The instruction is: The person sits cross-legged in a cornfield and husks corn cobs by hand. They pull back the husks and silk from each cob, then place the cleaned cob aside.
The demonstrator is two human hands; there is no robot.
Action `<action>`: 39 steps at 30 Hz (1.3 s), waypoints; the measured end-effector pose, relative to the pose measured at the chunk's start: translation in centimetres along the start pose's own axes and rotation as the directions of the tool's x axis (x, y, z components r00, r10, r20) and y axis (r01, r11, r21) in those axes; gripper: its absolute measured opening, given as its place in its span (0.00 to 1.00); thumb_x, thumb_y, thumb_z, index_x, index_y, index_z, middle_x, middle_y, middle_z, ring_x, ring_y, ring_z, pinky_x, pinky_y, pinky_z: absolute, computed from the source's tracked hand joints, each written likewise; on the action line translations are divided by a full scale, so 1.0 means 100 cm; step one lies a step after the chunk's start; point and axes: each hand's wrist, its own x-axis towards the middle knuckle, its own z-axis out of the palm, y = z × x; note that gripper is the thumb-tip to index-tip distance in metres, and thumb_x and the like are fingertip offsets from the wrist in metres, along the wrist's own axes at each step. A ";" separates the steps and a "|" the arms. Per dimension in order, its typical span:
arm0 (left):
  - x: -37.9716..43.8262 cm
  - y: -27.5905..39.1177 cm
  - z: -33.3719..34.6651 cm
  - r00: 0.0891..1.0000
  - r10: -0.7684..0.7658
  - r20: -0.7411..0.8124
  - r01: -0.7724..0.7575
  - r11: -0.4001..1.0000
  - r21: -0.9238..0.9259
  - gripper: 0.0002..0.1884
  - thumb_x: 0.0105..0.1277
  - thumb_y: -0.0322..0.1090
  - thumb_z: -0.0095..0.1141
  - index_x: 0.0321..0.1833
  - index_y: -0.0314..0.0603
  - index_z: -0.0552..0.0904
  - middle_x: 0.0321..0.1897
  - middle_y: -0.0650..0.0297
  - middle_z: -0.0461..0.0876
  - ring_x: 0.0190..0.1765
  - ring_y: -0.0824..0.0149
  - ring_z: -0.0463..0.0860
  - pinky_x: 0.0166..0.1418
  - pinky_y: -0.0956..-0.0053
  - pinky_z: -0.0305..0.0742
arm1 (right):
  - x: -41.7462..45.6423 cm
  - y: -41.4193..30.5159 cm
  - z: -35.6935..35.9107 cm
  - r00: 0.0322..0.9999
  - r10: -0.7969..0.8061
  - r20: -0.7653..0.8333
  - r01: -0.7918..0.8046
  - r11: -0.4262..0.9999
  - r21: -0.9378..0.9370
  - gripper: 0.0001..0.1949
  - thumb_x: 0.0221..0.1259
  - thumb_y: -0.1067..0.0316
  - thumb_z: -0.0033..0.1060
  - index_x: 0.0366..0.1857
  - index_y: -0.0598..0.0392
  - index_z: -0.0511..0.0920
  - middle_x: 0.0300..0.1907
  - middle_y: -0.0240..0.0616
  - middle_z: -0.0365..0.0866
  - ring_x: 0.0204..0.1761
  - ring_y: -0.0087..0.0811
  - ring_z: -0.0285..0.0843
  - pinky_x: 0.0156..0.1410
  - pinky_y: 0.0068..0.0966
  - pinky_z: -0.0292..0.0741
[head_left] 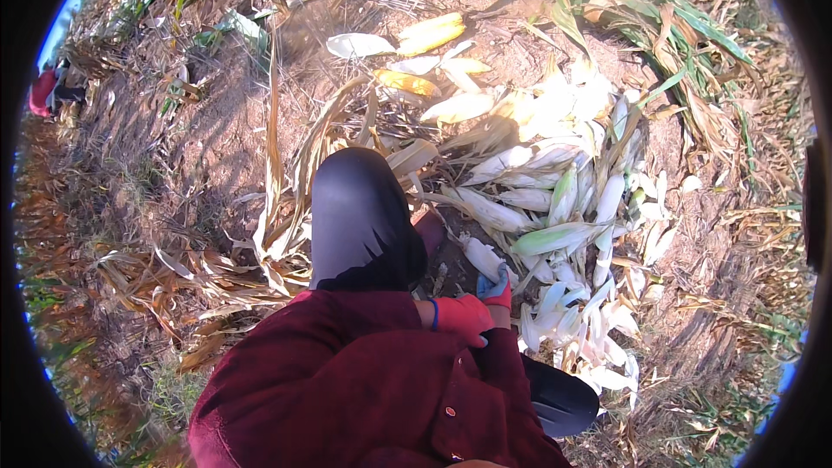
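Both my hands wear orange-red work gloves with blue-grey fingers. My right hand (496, 287) grips the lower end of a corn ear in a pale husk (482, 255). Close beside it, my left hand (463, 317) overlaps the right wrist; its fingers are mostly hidden, so its grip cannot be made out. A heap of unhusked corn ears (549, 198) in whitish and greenish husks lies just past my hands. Stripped husks (585, 328) are piled to the right of the gloves.
Bare yellow corn cobs (430, 34) lie on the soil at the top, near another yellow ear (408, 83). My bent knee (364, 214) rises left of the heap. Dry cornstalks (286, 208) and leaves litter the ground. Another person (44, 91) is at the far left edge.
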 end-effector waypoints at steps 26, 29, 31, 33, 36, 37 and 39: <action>0.017 -0.046 -0.012 0.804 -0.503 -0.317 0.119 0.659 -0.743 0.40 0.39 0.47 0.74 0.57 0.38 0.73 0.48 0.51 0.80 0.52 0.58 0.80 0.55 0.67 0.74 | -0.154 -0.057 -0.020 0.867 -0.323 0.379 0.296 0.947 0.127 0.12 0.66 0.56 0.53 0.38 0.53 0.78 0.39 0.37 0.83 0.37 0.29 0.83 0.38 0.22 0.78; 0.021 -0.051 -0.011 0.796 -0.454 -0.401 0.047 0.706 -0.706 0.40 0.41 0.43 0.74 0.59 0.36 0.72 0.49 0.53 0.80 0.51 0.61 0.79 0.55 0.68 0.74 | -0.144 -0.045 -0.043 0.912 -0.405 0.068 0.406 0.914 0.005 0.10 0.64 0.63 0.57 0.45 0.53 0.74 0.41 0.36 0.80 0.37 0.32 0.82 0.39 0.24 0.79; 0.020 -0.043 -0.014 0.808 -0.402 -0.431 0.016 0.746 -0.665 0.39 0.42 0.40 0.74 0.58 0.34 0.72 0.47 0.56 0.80 0.49 0.67 0.79 0.53 0.70 0.74 | -0.140 -0.047 -0.054 0.883 -0.458 0.101 0.451 0.889 0.085 0.11 0.63 0.65 0.57 0.47 0.54 0.74 0.40 0.35 0.79 0.38 0.32 0.81 0.41 0.24 0.79; 0.020 -0.042 -0.012 0.829 -0.399 -0.392 0.067 0.767 -0.638 0.38 0.42 0.38 0.74 0.59 0.35 0.72 0.48 0.58 0.80 0.50 0.67 0.78 0.55 0.70 0.73 | -0.143 -0.051 -0.050 0.840 -0.529 0.119 0.521 0.848 0.095 0.13 0.64 0.65 0.58 0.49 0.55 0.73 0.40 0.34 0.78 0.39 0.31 0.80 0.43 0.24 0.78; 0.021 -0.045 -0.002 0.876 -0.381 -0.298 0.054 0.689 -0.723 0.37 0.45 0.35 0.71 0.60 0.35 0.71 0.49 0.59 0.79 0.50 0.67 0.78 0.55 0.70 0.73 | -0.160 -0.059 -0.028 0.747 -0.647 0.152 0.646 0.761 0.065 0.15 0.65 0.65 0.56 0.52 0.59 0.72 0.42 0.35 0.78 0.42 0.29 0.78 0.48 0.23 0.76; 0.020 -0.036 -0.006 0.892 -0.378 -0.250 0.040 0.615 -0.787 0.36 0.46 0.33 0.69 0.61 0.36 0.70 0.49 0.60 0.79 0.50 0.67 0.78 0.55 0.70 0.73 | -0.160 -0.060 -0.028 0.723 -0.676 0.142 0.677 0.734 0.048 0.15 0.65 0.65 0.56 0.52 0.59 0.72 0.42 0.36 0.78 0.43 0.28 0.78 0.48 0.23 0.75; 0.016 -0.018 -0.017 0.927 -0.344 -0.150 0.016 0.436 -0.900 0.34 0.50 0.31 0.66 0.62 0.36 0.70 0.50 0.60 0.78 0.51 0.67 0.78 0.55 0.71 0.73 | -0.162 -0.062 -0.027 0.671 -0.729 0.132 0.734 0.679 0.023 0.16 0.65 0.65 0.56 0.53 0.60 0.71 0.43 0.36 0.78 0.43 0.27 0.77 0.48 0.22 0.75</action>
